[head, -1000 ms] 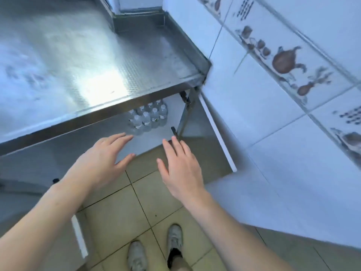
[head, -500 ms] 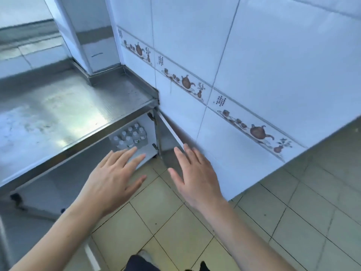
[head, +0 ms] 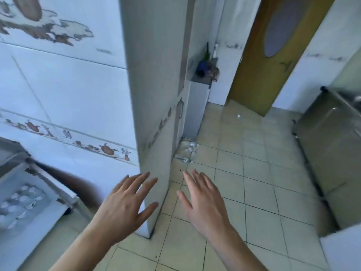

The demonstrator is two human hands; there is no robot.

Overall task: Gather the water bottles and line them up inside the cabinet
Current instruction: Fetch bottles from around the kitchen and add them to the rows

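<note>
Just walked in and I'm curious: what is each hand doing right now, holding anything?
Left hand: open, fingers spread, holding nothing.
Right hand: open, fingers spread, holding nothing.

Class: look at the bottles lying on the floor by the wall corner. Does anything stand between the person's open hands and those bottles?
Nothing visible does. The bottles lie on bare floor tiles beyond the right hand, just past the wall corner. The left hand shows in front of that corner, so the right has the clearer line. Both hands are empty.

blurred bottles (head: 21,200) inside cabinet (head: 58,210), more bottles (head: 187,152) on floor
</note>
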